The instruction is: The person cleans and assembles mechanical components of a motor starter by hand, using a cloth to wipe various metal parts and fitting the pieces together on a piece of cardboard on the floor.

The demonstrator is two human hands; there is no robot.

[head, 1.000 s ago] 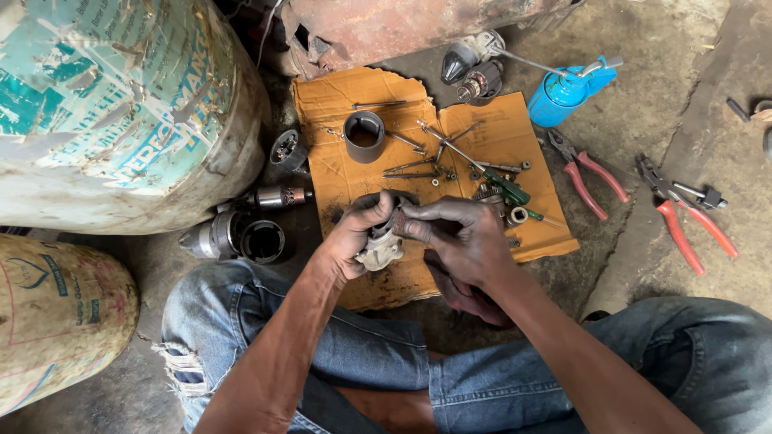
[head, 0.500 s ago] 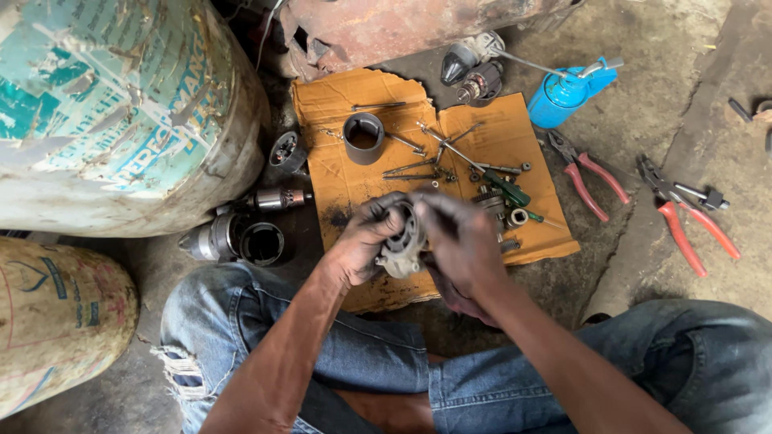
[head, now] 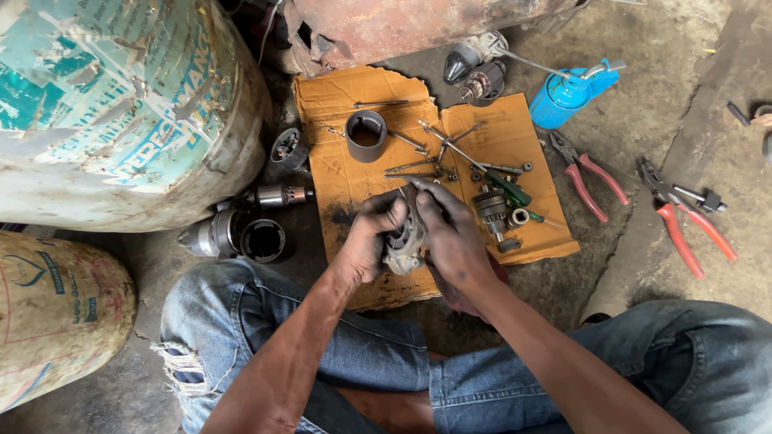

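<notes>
- Head view, looking down: both hands meet over the near edge of a torn orange cardboard sheet point(head: 346, 104), above the seated person's denim-clad knees.
- Left hand point(head: 368, 241) is closed on a small grey metal motor housing point(head: 402, 245), thumb and fingers wrapped on its left side.
- Right hand point(head: 454, 241) grips the same housing from the right, fingers curled over its top. Neither hand is free; the housing is held clear of the cardboard, between the two palms.
- Handling judgement: the part looks like cast metal, so rigid and fairly weighty for its bulk. Dark grease on the fingers and on the cardboard suggests a slippery surface. It is best held around the body, as now, with two hands; thin edges and any protruding lugs look less secure.
- Pose: both forearms run forward from the lower frame and converge, wrists bent slightly inward, elbows apart over the thighs.
- Surroundings on the cardboard: a short grey metal sleeve point(head: 366, 135) standing on end, a pinion gear assembly point(head: 490, 209) just right of the hands, a green-handled screwdriver point(head: 508, 190), loose bolts and pins.
- Off the cardboard: an armature point(head: 269, 196) and a cylindrical casing point(head: 241, 237) to the left, two red-handled pliers point(head: 591, 181) point(head: 687, 217) and a blue blowtorch point(head: 567, 92) to the right.
</notes>
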